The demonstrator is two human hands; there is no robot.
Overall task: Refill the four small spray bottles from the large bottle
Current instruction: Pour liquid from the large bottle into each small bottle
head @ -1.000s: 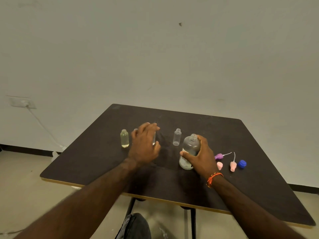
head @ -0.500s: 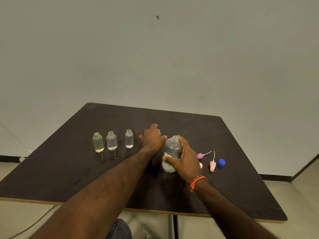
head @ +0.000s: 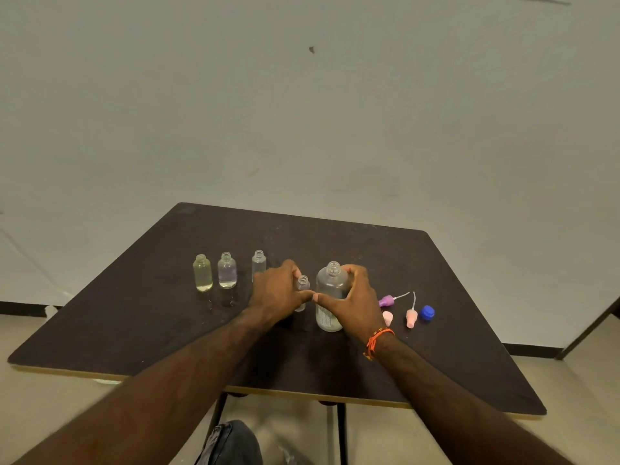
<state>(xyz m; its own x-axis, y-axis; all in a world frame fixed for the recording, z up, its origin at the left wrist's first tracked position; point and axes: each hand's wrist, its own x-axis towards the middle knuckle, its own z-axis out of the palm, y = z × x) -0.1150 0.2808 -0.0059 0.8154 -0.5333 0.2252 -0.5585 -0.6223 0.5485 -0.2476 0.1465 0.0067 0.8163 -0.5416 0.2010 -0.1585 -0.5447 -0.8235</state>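
On the dark table [head: 141, 337], my right hand [head: 355, 303] grips the large clear bottle [head: 330, 290], which stands upright with no cap. My left hand [head: 280, 292] holds a small uncapped bottle [head: 303, 285] just left of the large one. Three more small uncapped bottles stand in a row to the left: a yellowish one [head: 202, 273], one with a purple tint [head: 227, 270], and a clear one [head: 258, 263] partly behind my left hand.
Loose caps lie right of the large bottle: a purple spray top [head: 386, 301], two pink ones [head: 388, 318] [head: 411, 317] and a blue cap [head: 427, 312]. A white wall rises behind the table. The table's front edge is near me.
My left hand has moved right from the second bottle to the fourth small bottle and taken hold of it, drawing it nearer. My right hand has stayed on the large bottle.
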